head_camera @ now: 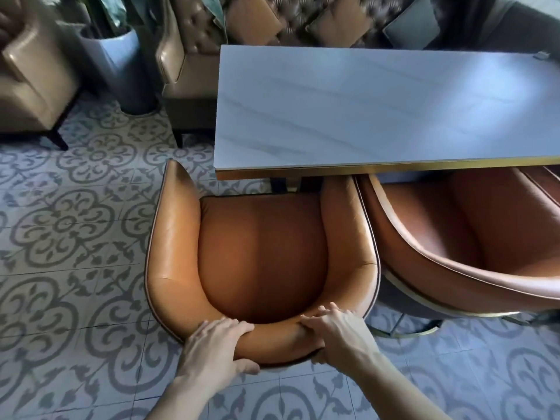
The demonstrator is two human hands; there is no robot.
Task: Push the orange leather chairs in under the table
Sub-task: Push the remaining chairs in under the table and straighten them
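Head camera is looking down on an orange leather chair (260, 262) standing at the near left corner of a white marble-look table (378, 110) with a gold edge. Both hands are gripping the top of the chair's curved backrest: the left hand (212, 350) is wrapping over the rim with fingers on the inner side and thumb beneath the outer shell, and the right hand (336, 331) is clamping the rim in the same manner a little to the right. The chair's seat is lying almost wholly outside the table, with only its front edge and the tip of its right armrest reaching the gold edge; the left armrest is sticking out past the table's corner. A dark table leg (285, 184) is showing just beyond the seat's front edge.

A second orange leather chair (460, 237) is sitting just beside the first on the right, their sides touching or nearly so, its front tucked under the tabletop. A small object (541, 55), too small to identify, is resting at the table's far right edge. Beyond the table a tufted brown sofa (303, 19) with cushions is standing, a tan armchair (33, 80) is at far left, and a white planter (118, 65) is between them. Patterned grey tiles (66, 225) are covering the floor.
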